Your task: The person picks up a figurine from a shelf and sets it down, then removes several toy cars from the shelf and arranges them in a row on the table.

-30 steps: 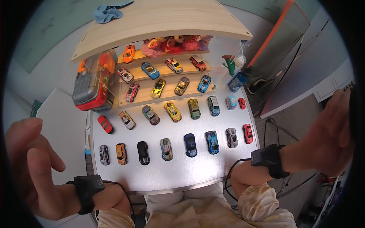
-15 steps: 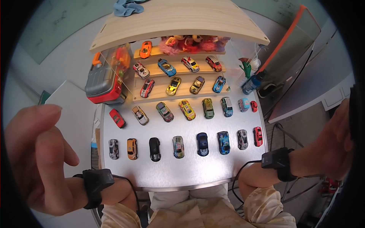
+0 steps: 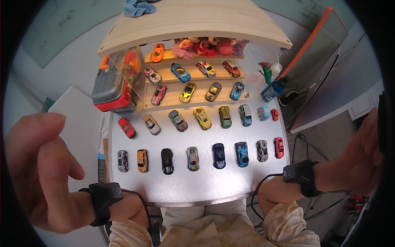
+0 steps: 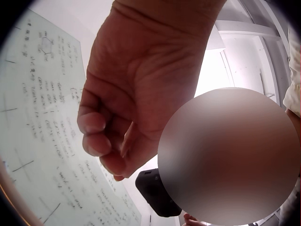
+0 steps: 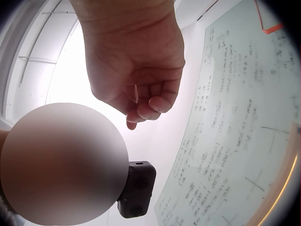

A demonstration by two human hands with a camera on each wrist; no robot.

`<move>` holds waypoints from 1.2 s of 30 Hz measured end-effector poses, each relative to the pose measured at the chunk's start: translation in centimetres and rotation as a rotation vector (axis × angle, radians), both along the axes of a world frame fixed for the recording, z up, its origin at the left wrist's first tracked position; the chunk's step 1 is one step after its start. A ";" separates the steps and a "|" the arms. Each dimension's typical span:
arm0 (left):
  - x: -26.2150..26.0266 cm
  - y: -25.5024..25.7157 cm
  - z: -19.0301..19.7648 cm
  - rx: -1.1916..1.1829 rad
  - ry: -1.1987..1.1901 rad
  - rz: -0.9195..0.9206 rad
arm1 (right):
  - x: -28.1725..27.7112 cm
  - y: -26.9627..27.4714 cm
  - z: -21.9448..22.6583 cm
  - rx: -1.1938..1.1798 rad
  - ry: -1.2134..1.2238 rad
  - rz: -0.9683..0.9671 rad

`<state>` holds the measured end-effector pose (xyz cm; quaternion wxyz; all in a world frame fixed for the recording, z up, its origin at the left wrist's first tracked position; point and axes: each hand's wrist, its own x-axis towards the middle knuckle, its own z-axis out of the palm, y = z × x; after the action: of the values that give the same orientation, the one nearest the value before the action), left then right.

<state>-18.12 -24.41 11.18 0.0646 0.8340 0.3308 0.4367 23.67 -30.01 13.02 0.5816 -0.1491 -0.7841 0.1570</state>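
Observation:
In the head view my left hand (image 3: 49,177) is raised at the left edge, its fingers loosely bent around nothing. My right hand (image 3: 354,158), also empty, is up at the right edge, partly cut off by the dark border. Both wrist views show a palm with loosely curled fingers, the left hand (image 4: 141,80) and the right hand (image 5: 136,56). Between the hands, toy cars stand in two rows on a metal table (image 3: 181,187); the front row includes a black car (image 3: 167,161) and a dark blue car (image 3: 219,155). Neither hand touches a car.
Behind the rows, a wooden stepped rack (image 3: 197,101) bears more cars, including an orange one (image 3: 157,53). A grey and red toolbox (image 3: 111,88) stands left of it, a blue bottle (image 3: 273,89) right. Blue cloth (image 3: 138,8) lies on the wooden top (image 3: 193,20).
The head view has shifted, so the table and rack appear farther right in it. Both hands stay raised and empty, and the cars keep their arrangement.

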 end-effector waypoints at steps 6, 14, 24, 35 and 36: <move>-0.6 0.3 -0.9 0.209 0.144 0.062 | -2.3 -0.4 -0.1 -0.007 -0.027 -0.072; -2.0 2.8 0.0 0.119 0.119 -0.358 | 1.0 1.0 1.6 -0.040 -0.229 0.183; -2.1 3.0 -0.1 0.092 0.086 -0.367 | -1.4 0.4 1.0 -0.029 -0.112 0.037; -3.0 3.2 -0.9 0.060 -0.072 -0.333 | 0.6 1.5 1.3 -0.032 -0.188 0.233; -2.9 3.3 -0.9 0.070 -0.065 -0.337 | -0.1 1.4 1.2 -0.015 -0.194 0.207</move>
<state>-21.06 -21.14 10.30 0.1187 0.8650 0.1685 0.4575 23.59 -28.57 14.26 0.4826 -0.0864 -0.8467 0.2068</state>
